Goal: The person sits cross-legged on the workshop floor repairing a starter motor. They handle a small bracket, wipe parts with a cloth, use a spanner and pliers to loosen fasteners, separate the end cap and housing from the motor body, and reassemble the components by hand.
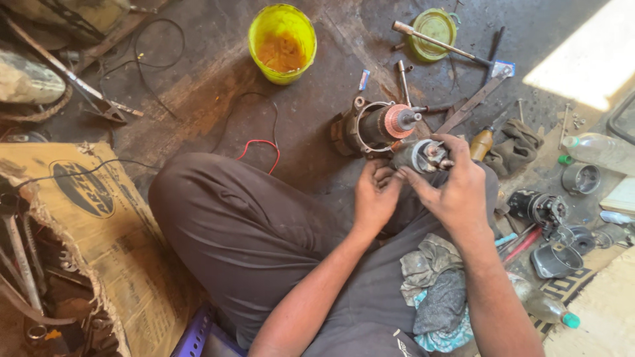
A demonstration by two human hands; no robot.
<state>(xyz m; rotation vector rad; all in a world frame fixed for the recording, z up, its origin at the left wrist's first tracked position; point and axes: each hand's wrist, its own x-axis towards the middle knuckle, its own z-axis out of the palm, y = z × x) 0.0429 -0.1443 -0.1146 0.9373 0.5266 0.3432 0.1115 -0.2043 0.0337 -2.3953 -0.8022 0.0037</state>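
Note:
Both my hands meet over my lap around a small grey metal cylinder with studs on its end, a solenoid-like part (423, 156). My right hand (456, 188) grips it from the right and above. My left hand (376, 195) supports it from below left, fingers curled against it. Just beyond on the dark floor lies a starter motor body (370, 127) with a copper commutator end and a shaft pointing right.
A yellow bucket (282, 41) with orange residue stands ahead. A hammer (436, 41) lies across a green lid. Loose tools, a screwdriver (481, 142), rags (440, 301), metal cups (554, 259), plastic bottles (598, 149) and another motor part (539, 206) crowd the right. A cardboard sheet (99, 225) lies left.

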